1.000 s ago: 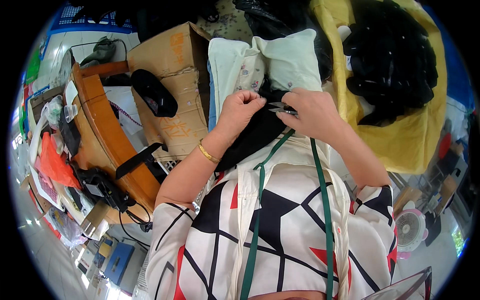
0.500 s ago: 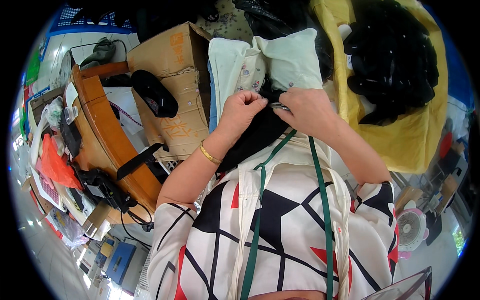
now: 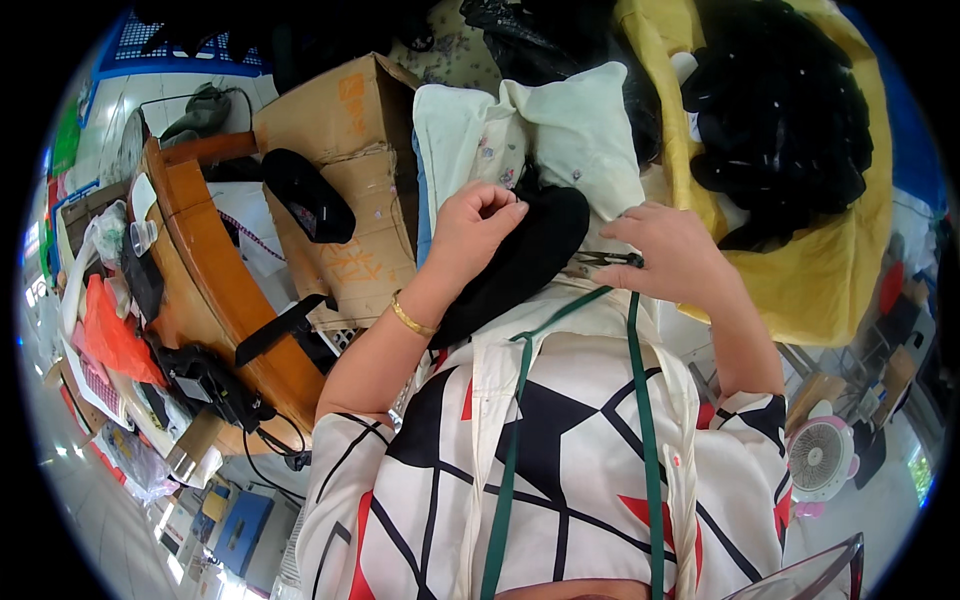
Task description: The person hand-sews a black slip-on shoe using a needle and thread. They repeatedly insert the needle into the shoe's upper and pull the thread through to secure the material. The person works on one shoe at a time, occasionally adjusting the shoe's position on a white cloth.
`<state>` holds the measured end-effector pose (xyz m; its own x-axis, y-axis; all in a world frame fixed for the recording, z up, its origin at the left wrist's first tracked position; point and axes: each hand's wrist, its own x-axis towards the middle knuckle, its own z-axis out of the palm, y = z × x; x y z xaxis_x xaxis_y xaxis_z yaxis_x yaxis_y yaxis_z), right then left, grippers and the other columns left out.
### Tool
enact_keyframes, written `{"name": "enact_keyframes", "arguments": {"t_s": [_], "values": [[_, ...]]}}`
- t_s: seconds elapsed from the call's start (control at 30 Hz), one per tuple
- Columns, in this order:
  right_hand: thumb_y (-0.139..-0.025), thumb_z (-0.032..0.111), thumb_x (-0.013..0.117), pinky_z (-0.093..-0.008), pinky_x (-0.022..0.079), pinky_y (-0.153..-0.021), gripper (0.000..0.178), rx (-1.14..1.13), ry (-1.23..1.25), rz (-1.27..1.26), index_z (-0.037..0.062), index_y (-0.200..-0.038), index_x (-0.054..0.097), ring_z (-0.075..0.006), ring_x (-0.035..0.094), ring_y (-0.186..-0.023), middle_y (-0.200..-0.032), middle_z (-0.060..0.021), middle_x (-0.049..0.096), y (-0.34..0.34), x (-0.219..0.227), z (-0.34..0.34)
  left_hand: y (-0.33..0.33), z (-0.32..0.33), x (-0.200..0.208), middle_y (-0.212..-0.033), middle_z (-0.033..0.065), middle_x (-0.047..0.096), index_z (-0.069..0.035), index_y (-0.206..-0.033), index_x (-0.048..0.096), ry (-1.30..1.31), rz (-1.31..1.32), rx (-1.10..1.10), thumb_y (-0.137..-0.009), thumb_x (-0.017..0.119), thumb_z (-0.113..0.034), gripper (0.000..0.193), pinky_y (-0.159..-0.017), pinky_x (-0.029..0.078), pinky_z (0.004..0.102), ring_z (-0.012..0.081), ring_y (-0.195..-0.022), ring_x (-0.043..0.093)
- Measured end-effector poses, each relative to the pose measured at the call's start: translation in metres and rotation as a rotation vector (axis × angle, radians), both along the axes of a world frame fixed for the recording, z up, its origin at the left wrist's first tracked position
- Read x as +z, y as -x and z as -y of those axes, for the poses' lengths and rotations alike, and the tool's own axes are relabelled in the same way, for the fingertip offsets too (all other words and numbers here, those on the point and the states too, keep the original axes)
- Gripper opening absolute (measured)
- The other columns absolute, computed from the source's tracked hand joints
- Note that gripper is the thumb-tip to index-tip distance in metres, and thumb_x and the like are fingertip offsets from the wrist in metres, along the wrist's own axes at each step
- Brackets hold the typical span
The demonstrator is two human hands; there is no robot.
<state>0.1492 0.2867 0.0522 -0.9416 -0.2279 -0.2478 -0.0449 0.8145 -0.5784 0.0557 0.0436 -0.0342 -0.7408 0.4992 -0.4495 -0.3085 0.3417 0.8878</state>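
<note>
My left hand (image 3: 472, 232) has thumb and fingertips pinched together at the edge of a black cloth shoe (image 3: 548, 232). The shoe slants across my lap, its rounded end toward the right; part of it is hidden behind my left hand and forearm. To the right of the shoe, apart from it, my right hand (image 3: 680, 252) is closed around small dark thread snips (image 3: 608, 259). Their blades point left, toward the shoe. Beyond both hands lies a pale green cushion-like cloth (image 3: 578, 125) with a floral patch.
Another black shoe (image 3: 308, 195) rests on a cardboard box (image 3: 365, 190) at the left, beside a wooden table edge (image 3: 225, 270). A yellow sack (image 3: 790, 310) full of black shoes stands at the right. Farther right is a small fan (image 3: 822, 457).
My right hand has moved right and a little nearer with the snips, away from my left hand. More of the black shoe now shows between them. My left hand stays nearly in place.
</note>
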Motion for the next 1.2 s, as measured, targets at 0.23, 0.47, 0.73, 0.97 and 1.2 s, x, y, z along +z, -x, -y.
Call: {"name": "enact_keyframes", "arguments": {"t_s": [0.23, 0.47, 0.73, 0.97, 1.2], "values": [[-0.096, 0.026, 0.063, -0.0245, 0.048, -0.052, 0.023, -0.59, 0.82, 0.512, 0.0034, -0.091, 0.06, -0.0115, 0.062, -0.061, -0.078, -0.0055, 0.065, 0.014, -0.019, 0.031, -0.002, -0.013, 0.052, -0.071, 0.0026, 0.056, 0.001, -0.084, 0.069, 0.066, -0.229, -0.252, -0.084, 0.075, -0.013, 0.015, -0.061, 0.042, 0.0262, 0.0103, -0.066, 0.051], [-0.099, 0.019, 0.059, -0.0214, 0.048, -0.055, 0.012, -0.924, 1.706, 0.4, 0.0081, -0.101, 0.056, -0.0104, 0.061, -0.069, -0.085, -0.0036, 0.061, 0.038, -0.053, 0.024, -0.009, 0.007, 0.046, -0.073, 0.0098, 0.063, -0.001, -0.083, 0.071, 0.17, -0.164, -0.3, -0.08, 0.075, -0.016, 0.015, -0.061, 0.046, 0.0314, 0.0198, -0.063, 0.058], [-0.098, 0.018, 0.061, -0.0243, 0.046, -0.063, 0.012, -0.934, 1.486, 0.131, 0.0071, -0.095, 0.061, -0.0095, 0.053, -0.07, -0.079, -0.0004, 0.057, 0.018, -0.054, -0.016, -0.01, 0.007, 0.038, -0.069, 0.0097, 0.06, 0.002, -0.084, 0.062, 0.277, -0.074, -0.325, -0.085, 0.074, -0.025, 0.029, -0.059, 0.046, 0.0328, 0.0183, -0.061, 0.055], [-0.097, 0.03, 0.063, -0.0254, 0.043, -0.067, 0.032, -0.576, 0.678, 0.243, -0.0014, -0.097, 0.064, -0.0084, 0.049, -0.076, -0.081, 0.0007, 0.057, 0.006, -0.064, 0.004, -0.01, 0.009, 0.063, -0.073, 0.0088, 0.059, 0.0, -0.086, 0.056, 0.258, -0.302, -0.586, -0.085, 0.07, -0.022, 0.026, -0.062, 0.045, 0.0366, 0.0218, -0.067, 0.056], [-0.09, 0.035, 0.07, -0.0306, 0.043, -0.058, 0.039, -0.552, 0.632, -0.041, -0.0036, -0.089, 0.063, -0.0153, 0.05, -0.064, -0.073, -0.008, 0.057, 0.018, -0.031, 0.038, 0.0, 0.031, 0.063, -0.088, 0.0005, 0.059, 0.0, -0.098, 0.061, -0.181, 0.113, -0.049, -0.088, 0.066, -0.014, 0.018, -0.076, 0.045, 0.0257, 0.01, -0.083, 0.053]]}}
